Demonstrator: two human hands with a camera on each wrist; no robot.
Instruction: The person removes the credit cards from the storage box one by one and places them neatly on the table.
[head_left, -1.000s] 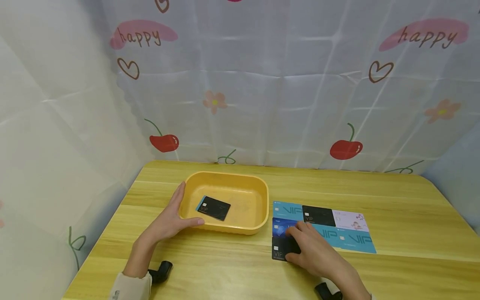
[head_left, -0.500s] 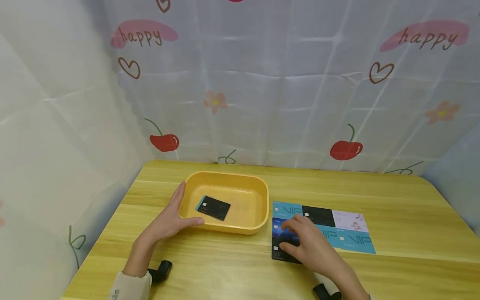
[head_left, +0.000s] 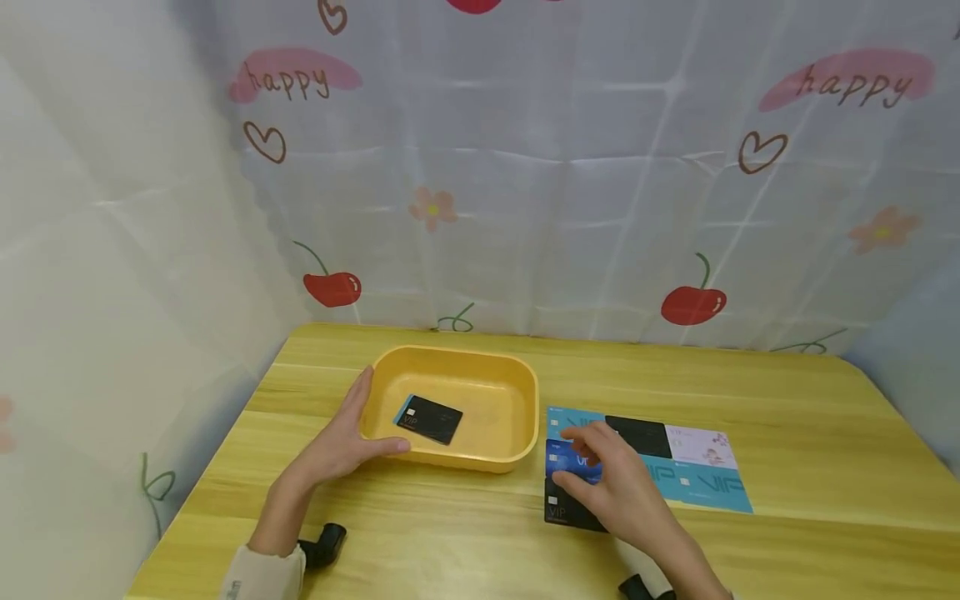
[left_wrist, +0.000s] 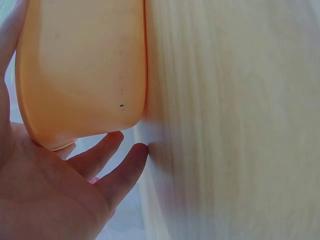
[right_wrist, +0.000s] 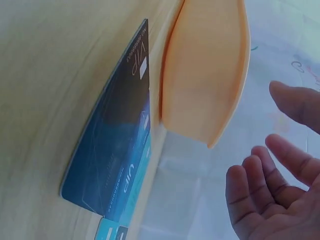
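Note:
My left hand [head_left: 333, 454] rests against the left end of a yellow plastic tray [head_left: 491, 421], thumb over the near rim and straight fingers along the outer side. Inside lies a black VIP card [head_left: 431, 419], a blue edge showing from under it. To the right of the tray, my right hand [head_left: 626, 492] hovers over cards laid edge to edge, thumb and fingers apart, holding nothing. Below it are a black VIP card [head_left: 564, 510] and a dark blue card [head_left: 558, 454], both partly covered. In the right wrist view, its fingers [right_wrist: 240, 195] are loosely bent, away from the cards.
Further cards lie in the group: a black one [head_left: 645, 437], a pale pink one [head_left: 701, 447] and a teal one [head_left: 712, 483]. A printed curtain [head_left: 562, 208] hangs behind the wooden table [head_left: 450, 533]. Black camera mounts [head_left: 326, 542] sit at the wrists.
My right hand has lifted from the near black card and moved slightly left and up, its thumb and fingers spreading apart. The left hand and tray stay in place; the head view tilts slightly.

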